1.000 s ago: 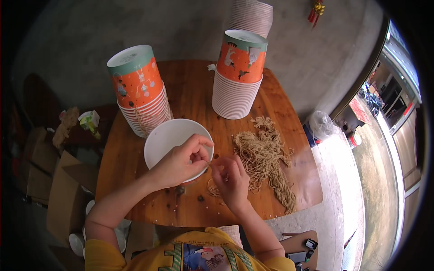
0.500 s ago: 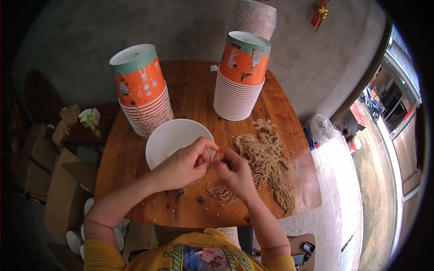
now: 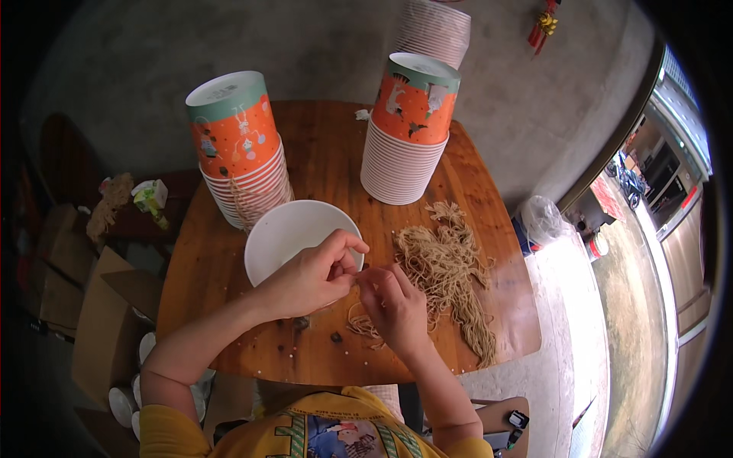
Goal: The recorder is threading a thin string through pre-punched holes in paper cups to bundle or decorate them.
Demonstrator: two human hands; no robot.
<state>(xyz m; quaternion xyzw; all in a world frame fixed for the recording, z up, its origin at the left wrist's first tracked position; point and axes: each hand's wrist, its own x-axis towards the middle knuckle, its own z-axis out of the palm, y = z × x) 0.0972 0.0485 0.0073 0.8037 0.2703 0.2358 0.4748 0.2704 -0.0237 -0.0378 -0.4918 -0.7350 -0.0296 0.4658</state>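
Observation:
My left hand [image 3: 309, 276] is over the right front part of a white paper bucket [image 3: 279, 227], its fingers curled and thumb pressed in. Close beside it, my right hand [image 3: 395, 309] is closed in a pinch, its fingertips nearly meeting the left thumb. Whatever lies between the fingertips is too small to make out. A tangled heap of tan string [image 3: 447, 267] spreads over the table to the right of my right hand. Some loose strands [image 3: 359, 324] lie in front of the bucket, partly behind my right hand.
On the wooden table [image 3: 321, 164] stand two upside-down stacks of orange and green paper buckets, one at left [image 3: 235, 137] and one at back right [image 3: 412, 114]. String hangs on the left stack. A wrapped white stack [image 3: 434, 30] rises behind. An open cardboard box [image 3: 107, 328] is at lower left.
My right hand has shifted slightly down, and its fingers have curled in more tightly. The left hand has stayed nearly in place.

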